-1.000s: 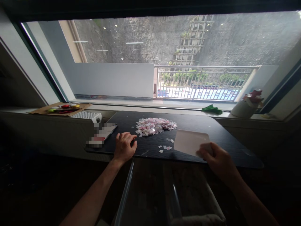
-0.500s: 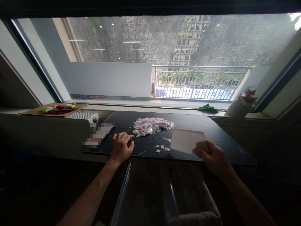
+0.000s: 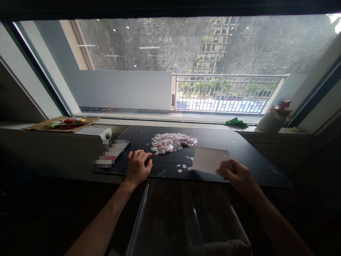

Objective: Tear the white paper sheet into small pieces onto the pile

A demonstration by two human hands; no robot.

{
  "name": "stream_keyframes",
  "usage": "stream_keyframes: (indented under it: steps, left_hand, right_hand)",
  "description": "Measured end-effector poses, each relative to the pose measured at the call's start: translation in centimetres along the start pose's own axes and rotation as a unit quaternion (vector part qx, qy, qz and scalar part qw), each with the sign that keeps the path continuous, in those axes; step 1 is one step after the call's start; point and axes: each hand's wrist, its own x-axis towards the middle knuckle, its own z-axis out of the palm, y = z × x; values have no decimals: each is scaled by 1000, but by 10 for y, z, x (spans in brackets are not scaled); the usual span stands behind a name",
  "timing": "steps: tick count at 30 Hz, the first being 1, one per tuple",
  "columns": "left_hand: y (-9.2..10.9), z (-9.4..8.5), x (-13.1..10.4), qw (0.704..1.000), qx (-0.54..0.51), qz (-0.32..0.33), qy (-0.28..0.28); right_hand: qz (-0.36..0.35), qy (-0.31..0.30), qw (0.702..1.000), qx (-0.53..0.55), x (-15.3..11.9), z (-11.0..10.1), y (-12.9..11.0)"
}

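Note:
A flat white scraper [image 3: 209, 160] is held by its right end in my right hand [image 3: 241, 175], fingers and thumb closed on it. It is tilted above the front of the dark table, close to a few loose paper scraps [image 3: 184, 166]. My left hand [image 3: 137, 165] rests on the table's front left part, fingers loosely bent and thumb apart, with nothing seen in it. Between the hands and farther back lies a heaped pile of small white and pink paper pieces [image 3: 170, 142]. The scraper's left edge covers part of a scrap.
The dark table [image 3: 255, 167] stands against a window sill. A partly blurred phone-like device [image 3: 121, 148] lies at its left edge. A white ridged box with a knob [image 3: 97, 132] stands behind that. A green crumpled item [image 3: 236, 123] and a white pot [image 3: 270, 122] are on the sill.
The scraper in my right hand has shifted slightly left and its tilt differs a little. My left hand and the paper pile stay where they were.

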Motion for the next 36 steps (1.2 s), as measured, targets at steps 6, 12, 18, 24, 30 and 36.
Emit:
stream_keyframes:
  steps: [6,12,18,24,30,36]
  left_hand:
    - [0,0,0,1000,0,3,-1]
    - [1,-1,1,1000,-3,1,-3]
    - [0,-1,1,1000,1,2,-2]
    - [-2,0,0,1000,2,10,3]
    - [-2,0,1,1000,3,8,0]
    - [-2,0,0,1000,-2,11,6]
  right_hand:
    - [-16,44,998,-36,-6,-1,-10]
    - [-39,60,989,-133,-13,-8,-19]
    - [-49,27,993,-105,-1,-23,-5]
    - [16,-44,999,29,32,-23,30]
    - [44,-112,991,55,41,-23,26]
    - [61,-163,981,86,39,-29,17]
